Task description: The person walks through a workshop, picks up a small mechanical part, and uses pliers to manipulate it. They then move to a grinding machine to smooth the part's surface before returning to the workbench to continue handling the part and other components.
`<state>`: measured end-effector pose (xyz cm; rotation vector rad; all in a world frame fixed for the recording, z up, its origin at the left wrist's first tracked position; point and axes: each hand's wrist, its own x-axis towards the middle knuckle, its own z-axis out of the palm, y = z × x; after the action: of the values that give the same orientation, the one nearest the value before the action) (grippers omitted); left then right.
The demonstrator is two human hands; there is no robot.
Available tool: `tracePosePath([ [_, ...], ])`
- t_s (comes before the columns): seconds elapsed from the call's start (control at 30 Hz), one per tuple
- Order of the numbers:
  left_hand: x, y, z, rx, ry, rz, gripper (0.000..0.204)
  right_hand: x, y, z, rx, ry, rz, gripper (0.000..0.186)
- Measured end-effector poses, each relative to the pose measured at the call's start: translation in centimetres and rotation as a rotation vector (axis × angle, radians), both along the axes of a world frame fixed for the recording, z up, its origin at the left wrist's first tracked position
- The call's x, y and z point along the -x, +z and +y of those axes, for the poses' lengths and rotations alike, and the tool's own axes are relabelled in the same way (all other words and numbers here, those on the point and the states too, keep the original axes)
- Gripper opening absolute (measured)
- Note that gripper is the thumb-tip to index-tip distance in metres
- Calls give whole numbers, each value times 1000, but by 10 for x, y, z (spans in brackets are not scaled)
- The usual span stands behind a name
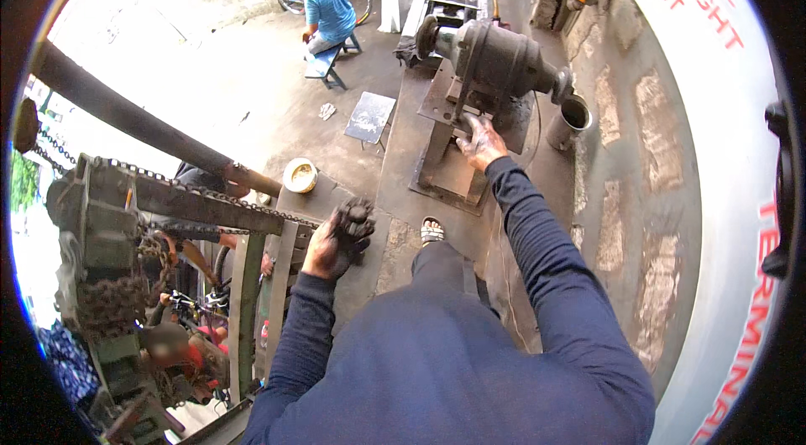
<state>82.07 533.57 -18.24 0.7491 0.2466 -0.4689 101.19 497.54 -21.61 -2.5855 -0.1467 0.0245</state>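
Note:
My left hand [329, 250] is raised on the left, its blackened fingers closed round a dark, lumpy, round part [358, 214]; its exact kind does not show. My right hand [482, 143] reaches forward with fingers stretched out, nothing visible in it. Its fingertips are at the foot of a large grey bench grinder [499, 59]; whether they touch it I cannot tell. The grinder has a round wheel at its left end and a shaft end on the right. It sits on a rusty metal stand [447, 166].
An open metal pipe [574, 113] stands by the right wall. Ahead are a small stool [370, 117] and a white bucket [300, 175]. A person in blue sits on a bench [323, 61]. Left stands a steel frame with chains [109, 302]; other people are beyond it.

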Motion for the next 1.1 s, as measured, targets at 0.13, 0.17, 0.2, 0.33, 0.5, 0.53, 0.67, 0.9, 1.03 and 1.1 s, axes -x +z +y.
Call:
tracePosePath([
  [0.13, -81, 35, -37, 50, 15, 66, 46, -53, -8, 10, 139, -61, 355, 73],
  [0.17, -103, 47, -50, 9, 32, 47, 45, -64, -12, 7, 150, -72, 370, 75],
  [0.2, -118, 40, -54, -26, 13, 19, 45, -79, -11, 3, 163, -84, 372, 76],
  [0.33, -165, 31, -57, 224, -42, 129, 47, -88, -15, 1, 275, -115, 287, 81],
  [0.5, -229, 12, -63, 31, -52, 238, 38, -70, -22, -1, 188, -238, 322, 82],
  [0.53, -236, 6, -59, 62, -81, 223, 33, -70, -23, -5, 161, -208, 373, 81],
  [0.67, -284, -4, -50, 103, -252, 283, 29, -75, -2, -12, 133, -188, 411, 72],
  [0.9, -354, 7, -33, -154, -672, 146, 38, -49, 23, 23, 285, -325, 311, 51],
  [1.03, -380, -11, -27, -245, -821, -116, 37, -50, 55, 72, -6, -376, 283, 30],
  [1.1, -394, -4, -28, -188, -850, -10, 39, -72, 41, 88, -535, -420, 453, 31],
])
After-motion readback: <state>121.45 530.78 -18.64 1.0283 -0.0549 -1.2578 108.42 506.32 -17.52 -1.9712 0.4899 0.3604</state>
